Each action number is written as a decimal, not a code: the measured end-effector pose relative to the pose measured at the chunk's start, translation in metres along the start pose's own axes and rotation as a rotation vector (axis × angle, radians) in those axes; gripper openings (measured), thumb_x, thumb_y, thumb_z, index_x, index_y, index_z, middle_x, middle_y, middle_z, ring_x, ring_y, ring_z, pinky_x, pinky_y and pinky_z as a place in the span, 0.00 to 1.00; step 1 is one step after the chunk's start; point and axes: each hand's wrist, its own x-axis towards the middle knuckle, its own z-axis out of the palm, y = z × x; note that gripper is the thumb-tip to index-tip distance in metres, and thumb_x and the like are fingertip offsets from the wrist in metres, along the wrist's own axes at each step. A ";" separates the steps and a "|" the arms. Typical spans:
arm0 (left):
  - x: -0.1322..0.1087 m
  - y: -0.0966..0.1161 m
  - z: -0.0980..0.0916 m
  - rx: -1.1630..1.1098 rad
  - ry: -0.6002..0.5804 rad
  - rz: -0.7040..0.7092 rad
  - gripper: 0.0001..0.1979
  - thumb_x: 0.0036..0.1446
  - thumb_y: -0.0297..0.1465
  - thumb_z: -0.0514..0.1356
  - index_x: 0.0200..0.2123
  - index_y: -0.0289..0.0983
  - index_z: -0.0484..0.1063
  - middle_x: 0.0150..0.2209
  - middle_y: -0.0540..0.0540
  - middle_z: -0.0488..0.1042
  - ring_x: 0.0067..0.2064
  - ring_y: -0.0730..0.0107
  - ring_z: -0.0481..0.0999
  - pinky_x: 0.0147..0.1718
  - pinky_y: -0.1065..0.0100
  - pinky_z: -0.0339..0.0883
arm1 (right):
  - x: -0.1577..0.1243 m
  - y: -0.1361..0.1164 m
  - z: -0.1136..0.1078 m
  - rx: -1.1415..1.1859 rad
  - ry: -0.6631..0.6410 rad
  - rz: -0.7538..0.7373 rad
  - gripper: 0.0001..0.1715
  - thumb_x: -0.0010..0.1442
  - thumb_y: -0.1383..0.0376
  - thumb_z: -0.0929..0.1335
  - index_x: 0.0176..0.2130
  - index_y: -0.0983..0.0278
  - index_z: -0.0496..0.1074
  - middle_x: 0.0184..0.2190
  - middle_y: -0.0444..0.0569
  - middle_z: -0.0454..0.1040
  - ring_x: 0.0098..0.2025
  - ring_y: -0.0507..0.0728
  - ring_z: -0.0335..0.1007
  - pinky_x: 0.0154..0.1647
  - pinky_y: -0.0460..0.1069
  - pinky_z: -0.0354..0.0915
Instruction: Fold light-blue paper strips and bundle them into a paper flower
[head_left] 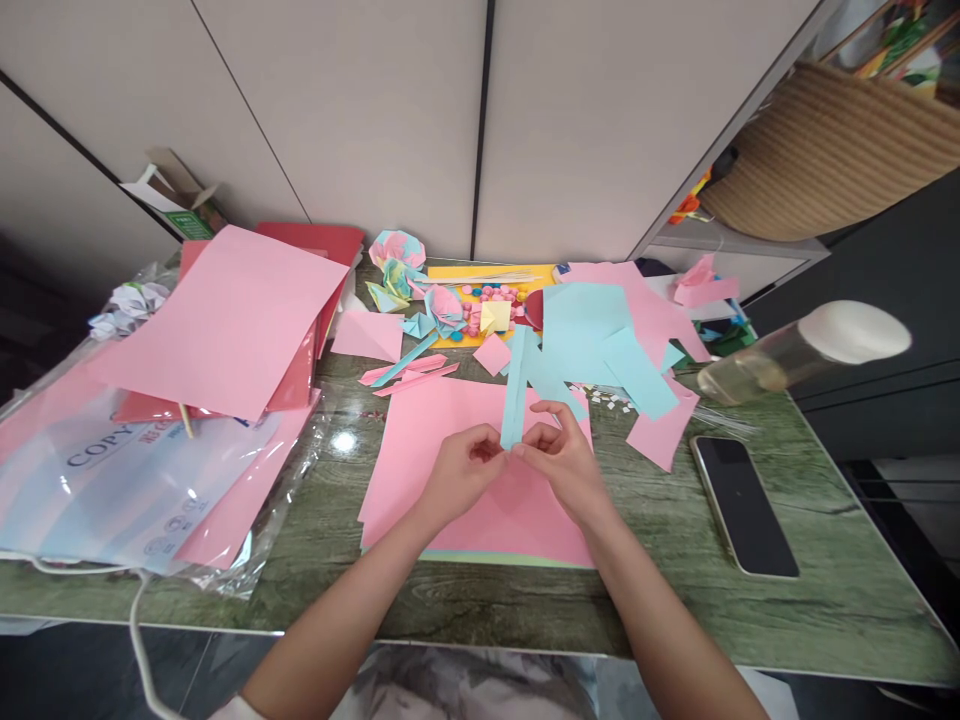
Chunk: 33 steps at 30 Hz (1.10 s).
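Green wood-grain tbl (847, 610), phone (745, 505) + capped bottle (761, 362) rt, pink ppr stack (495, 525) mid

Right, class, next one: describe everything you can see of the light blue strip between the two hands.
The light blue strip is long, narrow and straight-sided, looks like folded paper, and shows lines along its length like creases or folded edges. It points away from the person, above the pink sheet. The left hand and right hand pinch its near end. Whether its far end touches the papers behind cannot be told.
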 end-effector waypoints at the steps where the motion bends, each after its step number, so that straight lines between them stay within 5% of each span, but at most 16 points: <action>1: -0.001 0.000 0.000 0.036 0.013 0.013 0.06 0.48 0.31 0.57 0.24 0.35 0.64 0.23 0.52 0.64 0.28 0.74 0.64 0.29 0.72 0.57 | 0.000 0.000 0.000 -0.012 0.005 -0.003 0.24 0.45 0.69 0.68 0.42 0.59 0.57 0.19 0.36 0.63 0.22 0.48 0.59 0.26 0.44 0.57; 15: 0.001 0.002 -0.001 0.089 -0.029 0.082 0.07 0.52 0.32 0.53 0.26 0.35 0.65 0.25 0.51 0.64 0.30 0.74 0.63 0.32 0.71 0.57 | 0.000 0.000 -0.001 0.009 -0.013 -0.034 0.23 0.45 0.68 0.69 0.41 0.58 0.57 0.19 0.35 0.63 0.22 0.48 0.58 0.26 0.44 0.55; 21: 0.002 0.003 -0.003 0.039 -0.074 0.052 0.07 0.52 0.32 0.53 0.25 0.35 0.64 0.26 0.51 0.64 0.31 0.73 0.64 0.32 0.71 0.57 | 0.002 -0.002 -0.005 0.043 -0.108 -0.008 0.29 0.49 0.65 0.68 0.49 0.58 0.58 0.25 0.40 0.68 0.31 0.51 0.66 0.37 0.49 0.61; 27: 0.001 0.006 -0.003 0.092 -0.168 0.008 0.05 0.50 0.31 0.53 0.25 0.35 0.64 0.24 0.52 0.64 0.30 0.73 0.63 0.30 0.71 0.57 | 0.008 0.002 -0.010 0.025 -0.027 -0.017 0.11 0.50 0.59 0.68 0.33 0.64 0.69 0.26 0.45 0.71 0.30 0.52 0.67 0.35 0.49 0.63; 30: -0.001 0.009 -0.004 0.145 -0.242 -0.017 0.05 0.48 0.32 0.55 0.25 0.35 0.65 0.24 0.52 0.64 0.28 0.73 0.62 0.28 0.72 0.55 | 0.009 0.002 -0.011 -0.005 -0.025 -0.003 0.11 0.49 0.59 0.68 0.27 0.64 0.68 0.22 0.44 0.69 0.26 0.51 0.65 0.31 0.48 0.62; 33: -0.001 0.010 -0.007 0.102 -0.197 -0.026 0.07 0.48 0.34 0.56 0.28 0.36 0.66 0.26 0.51 0.66 0.29 0.73 0.63 0.29 0.71 0.56 | 0.007 0.000 -0.009 -0.045 -0.096 0.033 0.10 0.48 0.59 0.68 0.25 0.64 0.67 0.21 0.43 0.68 0.24 0.50 0.64 0.28 0.47 0.62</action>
